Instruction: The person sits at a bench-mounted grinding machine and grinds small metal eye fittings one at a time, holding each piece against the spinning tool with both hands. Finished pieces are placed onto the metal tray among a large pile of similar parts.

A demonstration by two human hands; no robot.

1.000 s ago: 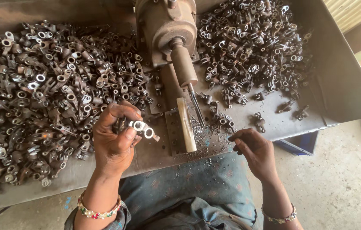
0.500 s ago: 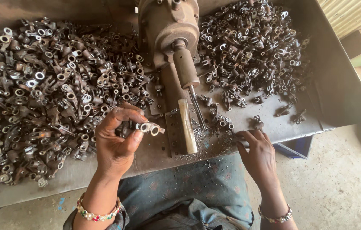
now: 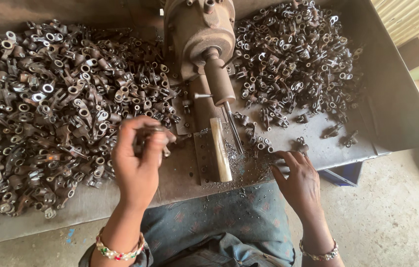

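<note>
Left hand (image 3: 137,165) pinches small dark forked metal fittings (image 3: 162,136) in curled fingertips, raised just above the grey steel bench (image 3: 179,173), beside the big left-hand heap of same fittings (image 3: 46,113). Right hand (image 3: 298,183) holds nothing, fingers loose, flat on bench edge near rusty spindle machine (image 3: 204,44) and its drill bit (image 3: 233,127).

Left hand (image 3: 137,160) raised over the metal table (image 3: 95,207), fingers pinched on a small metal part (image 3: 162,134). Right hand (image 3: 298,180) flat near the table edge, fingertips by loose parts (image 3: 264,143). Big pile of parts (image 3: 46,113) left, second pile (image 3: 293,54) right, rusty spindle machine (image 3: 204,44) between them
</note>
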